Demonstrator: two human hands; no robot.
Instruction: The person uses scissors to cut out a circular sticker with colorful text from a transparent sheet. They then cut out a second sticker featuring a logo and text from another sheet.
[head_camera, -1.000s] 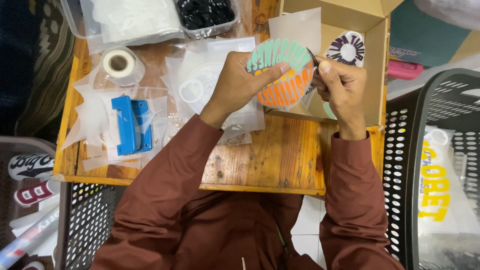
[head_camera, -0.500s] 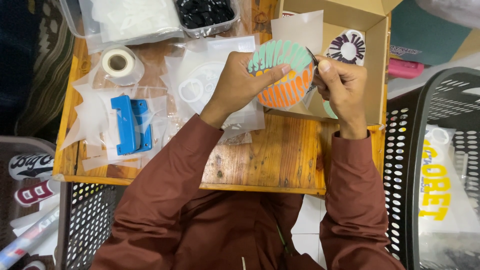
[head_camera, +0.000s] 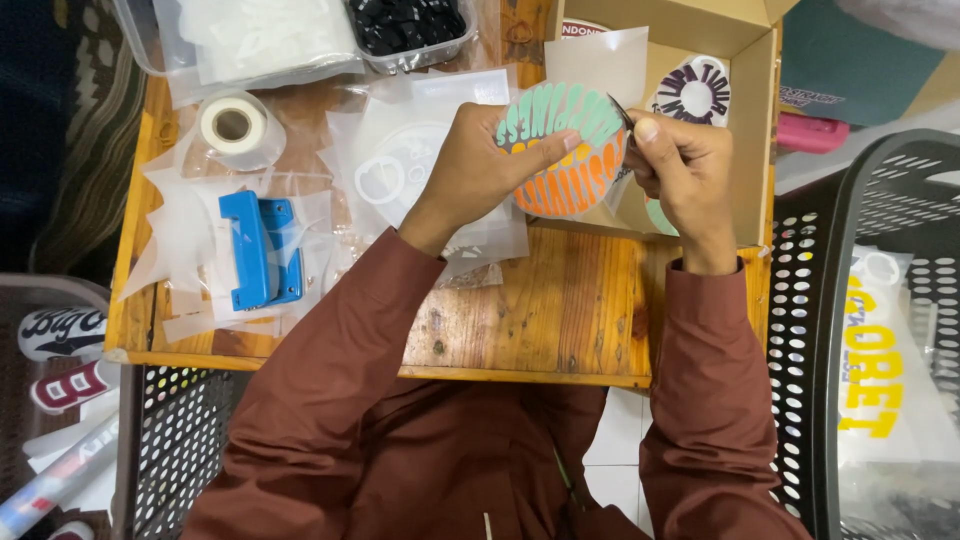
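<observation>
a: wooden counter (head_camera: 560, 320) is crowded: clear sleeves (head_camera: 200, 240) spread over the left half, blue punch (head_camera: 258, 250) on them, tape roll (head_camera: 233, 125) behind it, open box (head_camera: 745, 120) at the right edge. black crates flank it on both sides.

b: where's the disc?

a: round sticker (head_camera: 565, 160), green top and orange bottom, held up above the counter in front of the box. left hand (head_camera: 480, 165) is clamped on its left side, fingers laid across the face. right hand (head_camera: 680, 165) pinches the right rim, thumb on top. something thin and dark sits at that rim; can't tell whether it's a backing edge or a tool.

b: looks like a peel or an edge split to me. tips?

a: judgement only: keep the left grip flat and wide so the disc doesn't bow. work the right thumb from the very edge, low angle, slow. don't crease the print.

b: risks?

a: a fingertip on the adhesive, or tearing the thin rim if it's pulled upward instead of along the face. a second sticker (head_camera: 693, 92) sits in the box just behind, so keep the elbow clear.
</observation>
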